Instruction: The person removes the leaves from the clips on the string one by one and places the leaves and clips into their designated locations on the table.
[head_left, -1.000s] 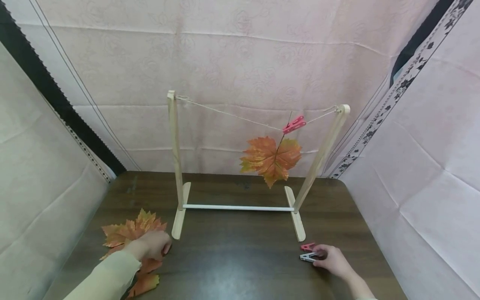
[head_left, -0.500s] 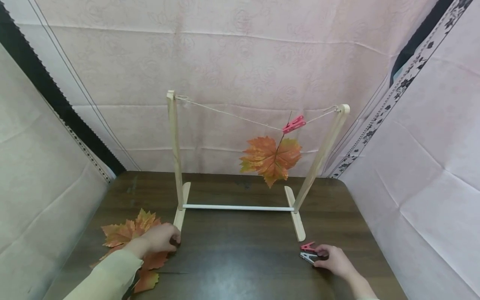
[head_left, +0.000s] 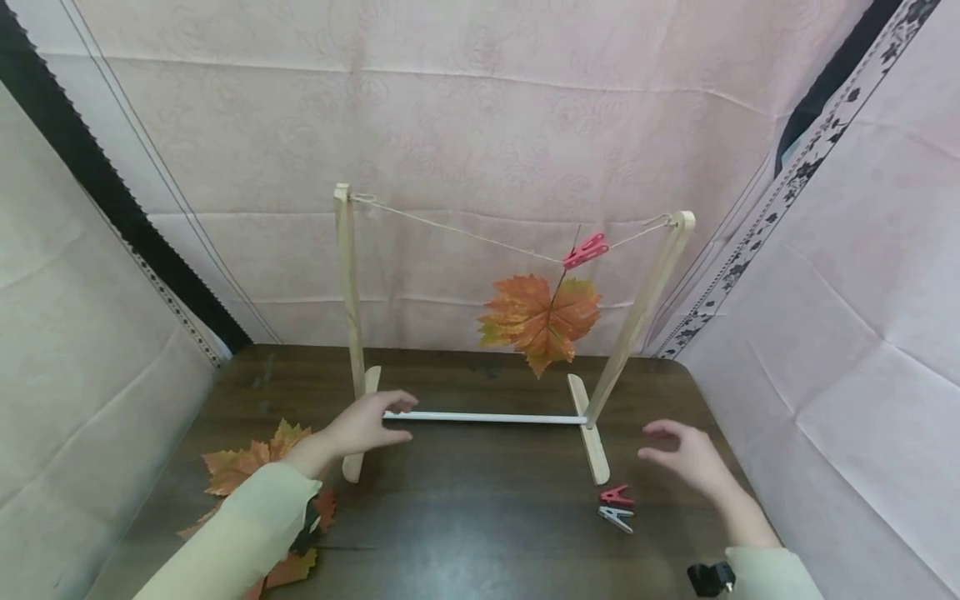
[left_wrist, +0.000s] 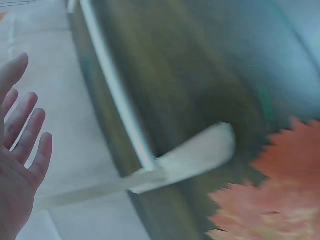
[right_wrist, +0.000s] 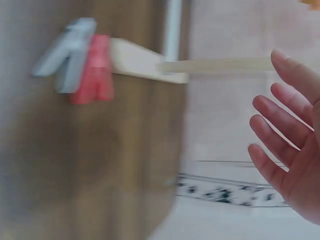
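Note:
My left hand [head_left: 363, 425] is raised in front of the rack's left post [head_left: 348, 292], thumb and fingers apart with nothing between them. Below its forearm, several orange maple leaves [head_left: 236, 467] lie partly hidden by the sleeve. On the right, my right hand [head_left: 688, 457] is in the air behind a red clothespin [head_left: 617, 496] and a grey clothespin [head_left: 617, 518], which lie side by side on the table. It holds nothing; its fingers are spread in the right wrist view. A pink clothespin [head_left: 586, 251] on the string holds one maple leaf [head_left: 542, 321] by its stem.
The wooden rack has a white crossbar [head_left: 480, 417], a right post [head_left: 641, 317] and flat feet [head_left: 595, 450] on the dark table [head_left: 465, 533]. A sagging string [head_left: 457, 227] joins the post tops. Pale cloth [head_left: 480, 125] hangs behind and at both sides.
My left hand has lifted off the leaves, moving forward and right toward the left post. My right hand has let go of the grey clothespin and risen away, up and right.

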